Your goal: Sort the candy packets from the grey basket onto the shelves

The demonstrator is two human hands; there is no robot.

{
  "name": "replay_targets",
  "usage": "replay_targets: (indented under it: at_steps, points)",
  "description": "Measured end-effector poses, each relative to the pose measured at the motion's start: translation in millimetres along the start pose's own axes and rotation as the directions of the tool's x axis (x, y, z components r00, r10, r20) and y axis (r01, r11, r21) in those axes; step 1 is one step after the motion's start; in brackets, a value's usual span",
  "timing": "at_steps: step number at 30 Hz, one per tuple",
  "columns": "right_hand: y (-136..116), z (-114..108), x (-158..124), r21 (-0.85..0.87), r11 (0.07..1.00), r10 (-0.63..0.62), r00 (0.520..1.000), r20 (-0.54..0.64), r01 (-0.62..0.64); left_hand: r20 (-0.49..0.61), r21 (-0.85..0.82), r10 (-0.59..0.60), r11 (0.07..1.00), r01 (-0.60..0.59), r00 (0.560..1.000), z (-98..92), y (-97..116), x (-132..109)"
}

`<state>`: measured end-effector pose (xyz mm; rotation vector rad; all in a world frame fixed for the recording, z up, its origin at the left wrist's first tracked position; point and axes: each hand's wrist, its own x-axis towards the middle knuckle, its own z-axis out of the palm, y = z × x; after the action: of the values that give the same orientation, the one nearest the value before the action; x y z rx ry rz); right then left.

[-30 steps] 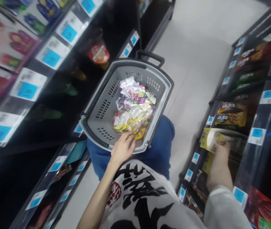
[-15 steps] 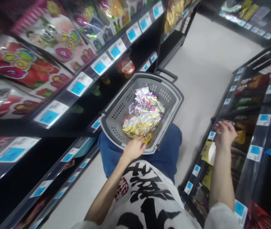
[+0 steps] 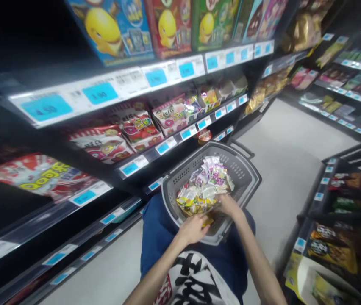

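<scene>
White shirt [image 3: 196, 275] with black print fills the bottom centre. Blue trousers [image 3: 158, 228] just beyond it carry a grey plastic basket [image 3: 254, 186] on the lap.

Left hand [image 3: 193, 228] lies at the basket's near rim, fingers curled against the nearest yellow wrappers. Right hand [image 3: 229, 206] is inside the basket, just right of the left, palm down on the heap of sweet packets [image 3: 204, 191]. The hands are close together but not touching. Whether either one pinches a packet: cannot tell, the fingertips are lost among the wrappers.

Change noted: half a second ago the right hand was raised at the shelf on the right of the frame; it has come across into the basket. The left hand has kept its place, and the view has tilted up. Judgement: both hands now work on the heap, and the right shelf is let go.

Farther out, an opened yellow carton [image 3: 307, 275] sits untouched at lower right. Blue price labels [image 3: 99, 92] line the shelves at left, with pale floor [image 3: 295, 140] at upper right.
</scene>
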<state>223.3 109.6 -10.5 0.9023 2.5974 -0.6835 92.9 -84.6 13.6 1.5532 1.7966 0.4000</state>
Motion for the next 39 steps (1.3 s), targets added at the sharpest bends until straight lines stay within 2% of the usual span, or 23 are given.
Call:
replay_targets:
  at_steps: [2,5,8,10,14,16,18,20,22,25,27,30,32,36,39]
  points:
    - [-6.3,8.0,6.7,-0.050,0.997,0.066,0.996,0.067,-0.062,-0.018,-0.027,-0.013,1.000,0.012,1.000,0.5,-0.4,0.6]
    - [-10.1,14.1,11.5,-0.083,0.992,0.100,0.991,0.090,-0.093,-0.047,-0.057,-0.032,0.998,0.029,0.998,1.0,-0.1,2.2]
    - [-8.9,15.4,13.8,-0.085,0.994,0.076,0.992,0.101,-0.067,-0.100,-0.069,-0.065,0.996,0.058,0.993,2.3,0.8,3.9]
    - [-7.7,14.8,14.2,-0.057,0.998,0.020,0.996,0.089,-0.015,-0.176,-0.082,-0.097,0.993,0.084,0.980,4.8,0.4,4.9]
    - [-8.4,11.8,12.2,0.045,0.993,-0.108,0.994,-0.028,0.109,-0.355,-0.147,-0.134,0.985,0.086,0.925,11.8,-3.5,7.1]
    - [-9.8,10.9,10.5,0.188,0.962,-0.171,0.974,-0.149,0.197,-0.409,-0.196,-0.140,0.979,0.062,0.902,13.2,-6.1,8.0]
    - [-10.7,10.7,8.5,0.384,0.876,-0.186,0.940,-0.287,0.291,-0.444,-0.262,-0.172,0.963,0.057,0.879,10.9,-8.3,8.3]
    - [-10.8,11.0,6.6,0.557,0.759,-0.150,0.923,-0.355,0.338,-0.422,-0.347,-0.215,0.936,0.062,0.880,4.9,-10.3,8.3]
    - [-10.4,11.1,5.2,0.692,0.636,-0.113,0.929,-0.354,0.341,-0.337,-0.441,-0.212,0.896,0.045,0.917,-3.3,-12.6,8.1]
    - [-9.1,9.9,4.5,0.822,0.465,-0.066,0.939,-0.338,0.329,-0.229,-0.596,-0.118,0.802,-0.043,0.966,-14.4,-17.2,8.3]
    - [-7.4,8.5,4.9,0.865,0.395,-0.007,0.943,-0.333,0.308,-0.177,-0.710,-0.065,0.699,-0.082,0.982,-17.8,-20.4,8.8]
    - [-3.5,7.0,4.9,0.892,0.345,0.077,0.938,-0.337,0.292,-0.080,-0.852,-0.064,0.522,-0.035,0.995,-17.0,-23.1,9.6]
    - [-1.6,6.8,3.8,0.897,0.314,0.111,0.926,-0.361,0.312,-0.071,-0.903,-0.121,0.430,-0.012,0.990,-15.6,-23.4,9.4]
    - [-3.1,6.1,0.8,0.908,0.286,0.125,0.928,-0.352,0.306,-0.137,-0.951,-0.236,0.302,-0.061,0.962,-17.1,-24.3,7.8]
    - [-6.6,3.2,-0.7,0.904,0.298,0.096,0.932,-0.348,0.307,-0.111,-0.971,-0.245,0.234,-0.052,0.963,-18.2,-27.1,7.0]
